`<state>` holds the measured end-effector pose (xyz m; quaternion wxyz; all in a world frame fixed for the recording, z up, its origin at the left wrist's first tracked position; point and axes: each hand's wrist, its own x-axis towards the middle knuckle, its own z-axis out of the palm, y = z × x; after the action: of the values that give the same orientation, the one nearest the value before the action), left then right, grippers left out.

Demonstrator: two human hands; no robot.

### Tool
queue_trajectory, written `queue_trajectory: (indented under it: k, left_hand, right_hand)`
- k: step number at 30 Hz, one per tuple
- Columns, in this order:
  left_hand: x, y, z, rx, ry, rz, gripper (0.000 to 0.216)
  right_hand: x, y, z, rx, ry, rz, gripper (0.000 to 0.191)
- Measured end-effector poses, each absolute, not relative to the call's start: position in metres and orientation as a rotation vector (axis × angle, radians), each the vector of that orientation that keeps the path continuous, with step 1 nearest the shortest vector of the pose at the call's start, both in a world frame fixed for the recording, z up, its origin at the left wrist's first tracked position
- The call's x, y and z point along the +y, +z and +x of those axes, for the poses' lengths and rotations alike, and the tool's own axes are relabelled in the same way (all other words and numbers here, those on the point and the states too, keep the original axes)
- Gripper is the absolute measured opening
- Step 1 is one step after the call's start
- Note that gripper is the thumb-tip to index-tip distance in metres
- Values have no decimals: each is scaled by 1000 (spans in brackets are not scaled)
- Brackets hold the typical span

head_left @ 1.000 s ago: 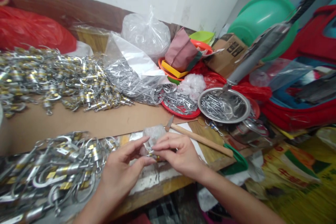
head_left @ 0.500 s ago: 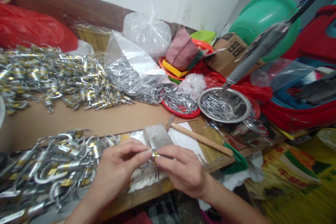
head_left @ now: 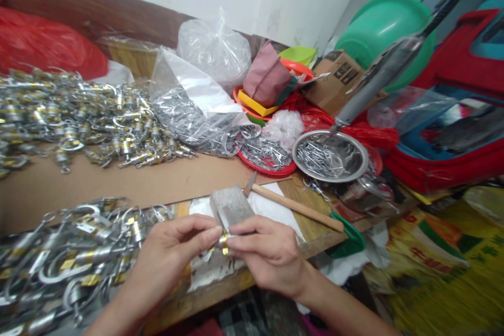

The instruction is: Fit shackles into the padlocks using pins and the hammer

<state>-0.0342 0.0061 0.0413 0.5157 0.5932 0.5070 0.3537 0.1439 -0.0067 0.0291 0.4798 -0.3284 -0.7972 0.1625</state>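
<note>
Between the fingertips of both hands is a small silver-and-brass metal fitting (head_left: 224,243), its brass band showing in the gap and most of the rest hidden by fingers. My left hand (head_left: 173,252) pinches its left side with thumb and forefinger. My right hand (head_left: 271,254) is closed round the other side. Just beyond the fingertips a grey metal block (head_left: 231,206) sits on white paper (head_left: 208,273) at the table's front edge. A hammer (head_left: 297,207) with a wooden handle lies to the right of the block.
Similar hooked fittings are heaped at the near left (head_left: 90,257) and far left (head_left: 79,115). A steel bowl (head_left: 354,168) of thin metal pins and a red plate (head_left: 271,170) of small metal pieces stand behind the hammer. A grey lever arm (head_left: 378,79) slants above the bowl.
The view has shifted slightly, so things appear a little further left. The fitting has turned in my fingers, and more of its brass band shows. Both hands keep their hold.
</note>
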Motion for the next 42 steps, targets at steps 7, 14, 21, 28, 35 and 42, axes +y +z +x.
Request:
queue_trajectory:
  k: [7, 14, 21, 28, 35, 42]
  left_hand:
    - [-4, 29, -28, 1104, 959, 1053, 50]
    - [12, 32, -26, 1083, 926, 969, 58]
    - [32, 35, -31, 871, 666, 966, 73]
    - [38, 27, -33, 874, 696, 913, 81]
    - [35, 24, -34, 852, 716, 893, 76]
    - [35, 26, -31, 844, 726, 915, 75]
  right_hand:
    - [-11, 34, 135, -1725, 623, -963, 7]
    - [71, 43, 181, -2002, 175, -1625, 21]
    - [166, 21, 217, -2103, 69, -1978, 29]
    - [166, 30, 212, -2112, 188, -1887, 26]
    - [64, 49, 173, -2191, 509, -1323, 8]
    - [29, 57, 154, -2346, 733, -1091, 9]
